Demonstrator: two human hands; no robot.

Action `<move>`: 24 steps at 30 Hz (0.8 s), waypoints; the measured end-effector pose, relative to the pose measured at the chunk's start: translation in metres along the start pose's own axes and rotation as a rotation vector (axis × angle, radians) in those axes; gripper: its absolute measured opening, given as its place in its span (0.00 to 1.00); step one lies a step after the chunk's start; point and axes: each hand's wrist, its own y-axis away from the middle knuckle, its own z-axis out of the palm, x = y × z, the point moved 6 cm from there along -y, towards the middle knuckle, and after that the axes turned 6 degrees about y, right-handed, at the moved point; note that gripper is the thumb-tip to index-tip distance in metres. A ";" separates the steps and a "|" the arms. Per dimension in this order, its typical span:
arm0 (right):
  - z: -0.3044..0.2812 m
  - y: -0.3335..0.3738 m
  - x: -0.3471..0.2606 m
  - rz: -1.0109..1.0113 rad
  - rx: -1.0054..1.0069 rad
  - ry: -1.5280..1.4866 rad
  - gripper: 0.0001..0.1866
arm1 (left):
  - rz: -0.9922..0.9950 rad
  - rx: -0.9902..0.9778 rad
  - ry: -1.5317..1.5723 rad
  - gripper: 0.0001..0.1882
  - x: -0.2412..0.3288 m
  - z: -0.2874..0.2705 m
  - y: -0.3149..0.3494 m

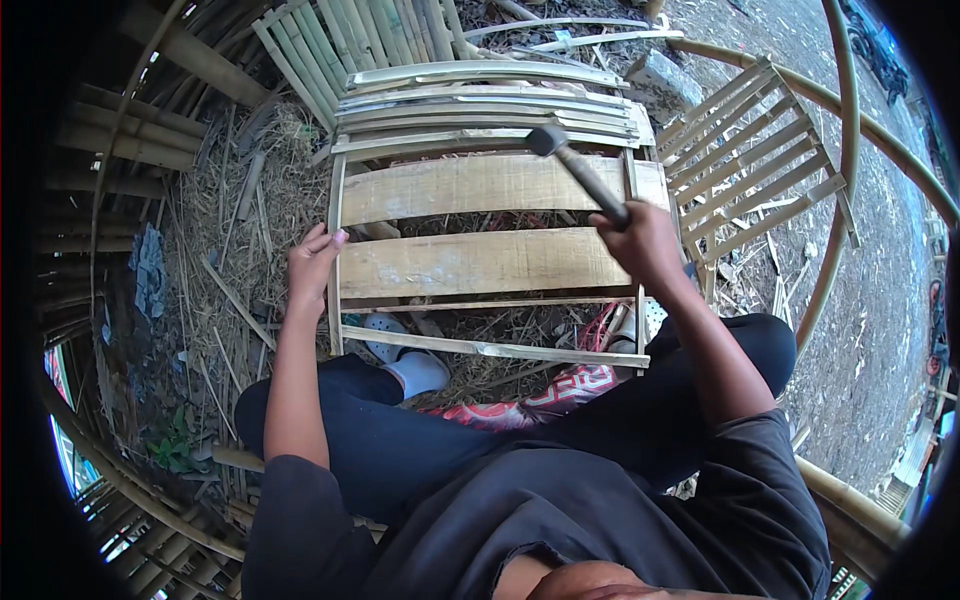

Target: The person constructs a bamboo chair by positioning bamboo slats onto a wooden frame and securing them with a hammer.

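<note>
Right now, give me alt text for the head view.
A person's right hand grips a hammer above a slatted frame, the left hand touching its left rail. Two planks show beneath; a smaller slatted panel is at right.

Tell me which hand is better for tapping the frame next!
Probably the right hand: it grips the hammer over the slatted frame. The left hand has no tool and is at the frame's left side.

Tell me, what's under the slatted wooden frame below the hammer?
Under the slatted frame, you can see two wide boards. Through the gaps, ground littered with scraps shows too. Whatever lies right beneath the boards is covered, so I can't tell.
</note>
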 end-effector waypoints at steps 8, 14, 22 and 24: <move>0.007 -0.004 0.075 0.319 -0.200 0.168 0.23 | 0.039 0.091 0.011 0.20 0.006 0.008 -0.021; 0.011 0.005 0.076 0.290 -0.148 0.149 0.15 | 0.047 0.107 0.055 0.19 0.001 0.010 -0.033; 0.018 0.007 0.064 0.085 -0.185 0.172 0.14 | 0.124 0.228 0.156 0.16 -0.015 0.014 -0.049; 0.018 0.008 0.070 0.038 -0.137 0.173 0.13 | 0.112 0.234 0.188 0.15 -0.014 0.015 -0.051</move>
